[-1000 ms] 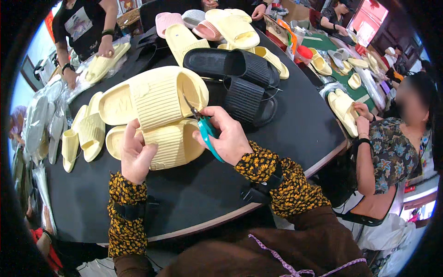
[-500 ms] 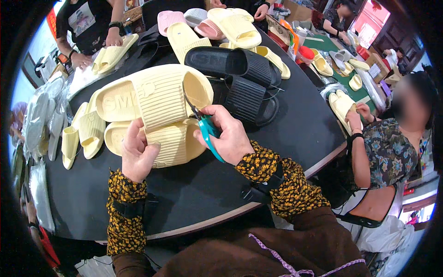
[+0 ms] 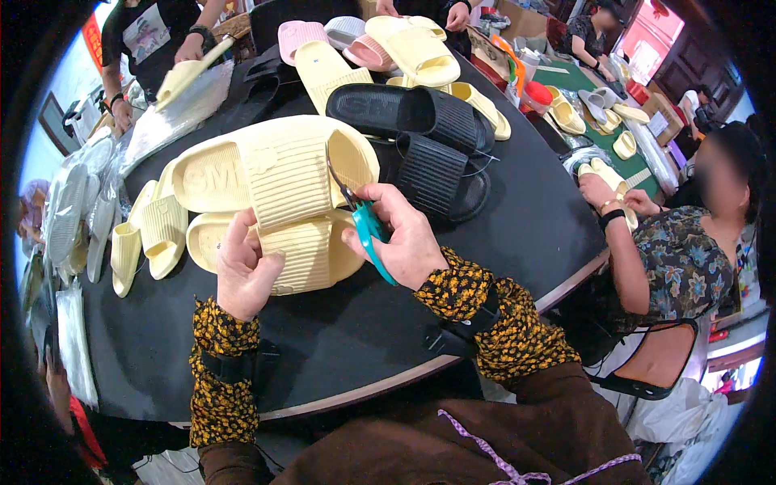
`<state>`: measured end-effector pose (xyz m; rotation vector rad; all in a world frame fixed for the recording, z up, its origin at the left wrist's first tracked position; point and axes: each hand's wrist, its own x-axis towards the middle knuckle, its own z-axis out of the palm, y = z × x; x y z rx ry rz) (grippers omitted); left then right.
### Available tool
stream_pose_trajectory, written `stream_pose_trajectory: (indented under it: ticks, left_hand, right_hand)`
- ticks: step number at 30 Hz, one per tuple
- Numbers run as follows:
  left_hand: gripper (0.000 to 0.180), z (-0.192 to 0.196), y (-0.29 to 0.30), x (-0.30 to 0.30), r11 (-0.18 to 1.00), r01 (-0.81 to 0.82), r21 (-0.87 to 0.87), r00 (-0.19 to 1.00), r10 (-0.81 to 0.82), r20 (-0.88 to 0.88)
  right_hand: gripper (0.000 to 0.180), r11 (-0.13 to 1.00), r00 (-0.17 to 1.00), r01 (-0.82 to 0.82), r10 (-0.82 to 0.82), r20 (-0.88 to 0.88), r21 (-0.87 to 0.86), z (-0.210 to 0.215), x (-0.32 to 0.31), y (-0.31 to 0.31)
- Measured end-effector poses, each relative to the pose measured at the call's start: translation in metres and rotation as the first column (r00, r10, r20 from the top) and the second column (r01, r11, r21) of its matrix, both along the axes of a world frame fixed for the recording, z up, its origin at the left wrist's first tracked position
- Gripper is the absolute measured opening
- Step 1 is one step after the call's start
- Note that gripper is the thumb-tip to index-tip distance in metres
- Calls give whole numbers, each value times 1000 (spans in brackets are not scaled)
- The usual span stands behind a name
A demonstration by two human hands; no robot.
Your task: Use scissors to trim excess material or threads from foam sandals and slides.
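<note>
A pair of pale yellow ribbed slide sandals lies before me, the upper slipper [image 3: 291, 174] overlapping the lower slipper [image 3: 301, 260]. My left hand [image 3: 245, 267] pinches the strap edge of the pair on its near left side, thumb and fingers closed. In my right hand [image 3: 398, 234] is a pair of teal-handled scissors [image 3: 373, 234]. Their dark blades reach into the foot opening of the upper slipper, along its strap edge. Whether the blade tips touch anything there I cannot tell. Just beyond, a black slipper [image 3: 428, 174] lies with a thin loop of tie at its edge.
Another black slipper [image 3: 388, 111] and several yellow and pink slippers [image 3: 303, 36] are piled at the far side of the dark table [image 3: 517, 242]. Small yellow slippers [image 3: 164, 230] and plastic-wrapped ones [image 3: 69, 198] lie left. Co-workers handle slippers at the far left and right.
My hands, the scissors and the yellow pair keep nearly the same pose. At the far left, a co-worker has lifted and tilted a yellow slipper above clear plastic; the right co-worker's hands have shifted.
</note>
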<state>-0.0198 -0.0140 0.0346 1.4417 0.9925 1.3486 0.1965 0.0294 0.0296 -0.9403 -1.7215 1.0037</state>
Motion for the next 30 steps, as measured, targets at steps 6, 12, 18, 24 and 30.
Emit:
stream_pose_trajectory:
  ticks: [6,12,18,24,30]
  left_hand:
    - [55,4,1,2,1000,-11,-22,1000,11,-23]
    - [55,2,3,-2,995,-87,-37,995,89,40]
    - [56,2,2,-4,998,-57,-15,986,58,159]
    - [55,4,0,-2,989,133,-61,978,-121,170]
    - [53,14,-7,2,936,309,-168,948,-289,135]
  right_hand:
    - [40,1000,999,13,-14,-42,-28,1,2,0]
    - [40,991,984,23,-45,-173,-130,-1,2,2]
    - [40,982,975,32,-72,-209,-187,-5,0,7]
    - [46,969,943,79,-149,-299,-234,-1,4,11]
    - [42,963,911,157,-227,-345,-220,7,9,17]
